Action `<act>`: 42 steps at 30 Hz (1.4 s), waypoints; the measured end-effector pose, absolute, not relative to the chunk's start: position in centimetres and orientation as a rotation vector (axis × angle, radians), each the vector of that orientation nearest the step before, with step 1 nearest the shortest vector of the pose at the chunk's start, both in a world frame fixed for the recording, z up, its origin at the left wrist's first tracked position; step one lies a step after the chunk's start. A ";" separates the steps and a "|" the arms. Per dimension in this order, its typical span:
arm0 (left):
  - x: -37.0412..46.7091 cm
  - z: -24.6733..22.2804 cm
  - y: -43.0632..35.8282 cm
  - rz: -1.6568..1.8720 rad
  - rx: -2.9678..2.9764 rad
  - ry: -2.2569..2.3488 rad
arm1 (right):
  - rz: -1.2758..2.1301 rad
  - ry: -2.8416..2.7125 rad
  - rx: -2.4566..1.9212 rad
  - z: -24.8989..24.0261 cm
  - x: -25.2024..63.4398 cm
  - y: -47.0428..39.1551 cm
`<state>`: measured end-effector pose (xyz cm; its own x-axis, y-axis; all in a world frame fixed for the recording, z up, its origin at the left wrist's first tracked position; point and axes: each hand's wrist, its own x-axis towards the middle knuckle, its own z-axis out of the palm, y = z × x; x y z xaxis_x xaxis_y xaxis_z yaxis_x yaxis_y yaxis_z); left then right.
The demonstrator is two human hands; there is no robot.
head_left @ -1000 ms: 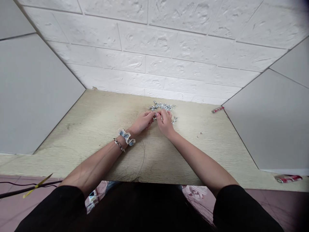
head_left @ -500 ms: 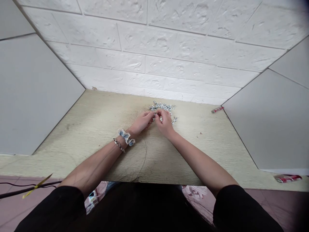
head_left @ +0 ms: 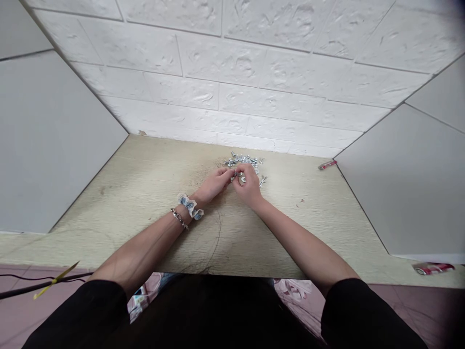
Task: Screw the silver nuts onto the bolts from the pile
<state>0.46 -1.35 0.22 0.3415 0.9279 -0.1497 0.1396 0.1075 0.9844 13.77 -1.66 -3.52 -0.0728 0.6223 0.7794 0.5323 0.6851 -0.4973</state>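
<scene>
My left hand [head_left: 215, 183] and my right hand [head_left: 249, 185] meet over the table, fingertips pinched together. Between them shows a small silvery bolt [head_left: 238, 174], mostly covered by the fingers; whether a nut or washer sits on it I cannot tell. Just beyond the fingers lies a loose pile of bolts, nuts and washers [head_left: 244, 159]. A flat washer [head_left: 243, 179] shows in the gap framed by my right thumb and fingers. A few bolts [head_left: 263, 181] lie apart, right beside my right hand.
The pale wooden tabletop [head_left: 152, 165] ends at a white brick-patterned wall [head_left: 232, 102]. Grey panels [head_left: 65, 140] stand at left and right. One red marked object [head_left: 327, 165] lies by the right panel, another red one [head_left: 435, 269] near the front right edge.
My right fingers have shifted and curled a little, so the silvery bolt and the washer behind show more. The left hand and the pile stay nearly as they were.
</scene>
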 end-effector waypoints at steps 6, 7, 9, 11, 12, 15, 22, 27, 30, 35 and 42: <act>0.4 -0.1 -1.3 0.795 1.349 1.056 | 0.148 -1.761 -0.978 -3.6 13.8 -1.8; 0.4 -0.2 -1.3 0.797 1.353 1.046 | 0.169 -1.760 -1.015 -3.5 13.8 -1.9; 0.4 -0.3 -1.2 0.799 1.358 1.032 | 0.188 -1.740 -1.121 -3.3 13.9 -2.2; 0.4 -0.3 -1.2 0.802 1.351 1.029 | 0.191 -1.713 -1.222 -3.0 13.9 -2.5; 0.4 -0.3 -1.3 0.803 1.345 1.028 | 0.195 -1.710 -1.260 -2.9 14.0 -2.5; 0.5 -0.2 -1.3 0.797 1.327 1.033 | 0.209 -1.729 -1.334 -2.7 14.0 -2.5; 0.4 -0.3 -1.2 0.774 1.343 1.009 | 0.250 -1.747 -1.386 -3.1 14.1 -2.0; 0.4 -0.4 -1.2 0.763 1.346 0.996 | 0.281 -1.733 -1.366 -3.4 14.1 -1.8; 0.4 -0.3 -1.2 0.771 1.337 0.991 | 0.276 -1.732 -1.326 -3.5 14.1 -1.7; 0.4 -0.3 -1.2 0.773 1.337 1.002 | 0.263 -1.743 -1.270 -3.3 13.9 -1.8; 0.4 -0.3 -1.1 0.785 1.321 0.990 | 0.274 -1.740 -1.157 -3.3 14.1 -1.5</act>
